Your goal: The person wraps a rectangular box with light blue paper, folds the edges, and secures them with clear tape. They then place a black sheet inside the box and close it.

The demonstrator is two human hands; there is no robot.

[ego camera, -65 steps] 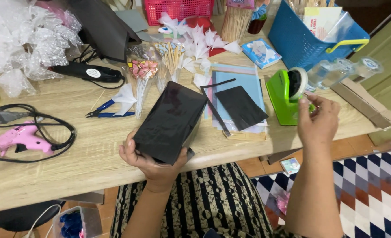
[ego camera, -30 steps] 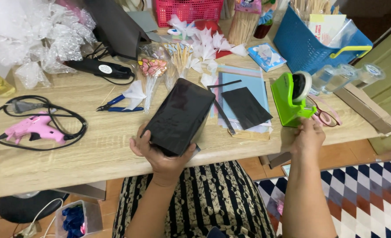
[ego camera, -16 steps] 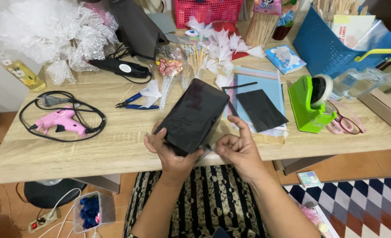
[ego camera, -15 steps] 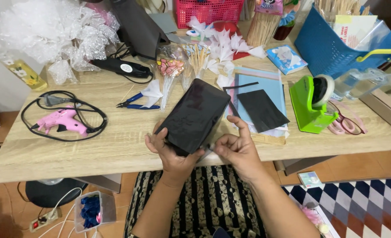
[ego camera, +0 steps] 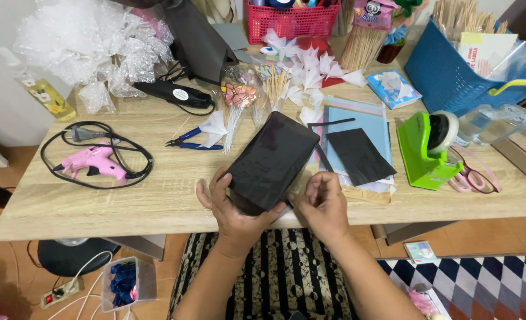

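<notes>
Black rectangular paper wrap (ego camera: 273,160), glossy and folded into a flat sleeve, is held tilted above the near edge of the light wooden table (ego camera: 156,195), its lower end in the hands and its upper end pointing toward the far side.

Going from large to small: the table carries a blue plastic basket (ego camera: 453,83) at the far right and a heap of clear crinkled cellophane (ego camera: 91,47) at the far left. A pale blue sheet of paper (ego camera: 367,121) lies right of the wrap, with a smaller black paper rectangle (ego camera: 359,156) on top of it. A green tape dispenser (ego camera: 423,148) stands just beside that sheet. A pink glue gun (ego camera: 94,163) is ringed by its black cord near the left end. Blue-handled pliers (ego camera: 195,141) lie behind the wrap.

The left hand (ego camera: 233,210) is closed around the wrap's lower end, thumb on top and fingers beneath. The right hand (ego camera: 325,204) is pinched narrowly at the wrap's lower right edge; whether anything else is held in that grip cannot be told.
</notes>
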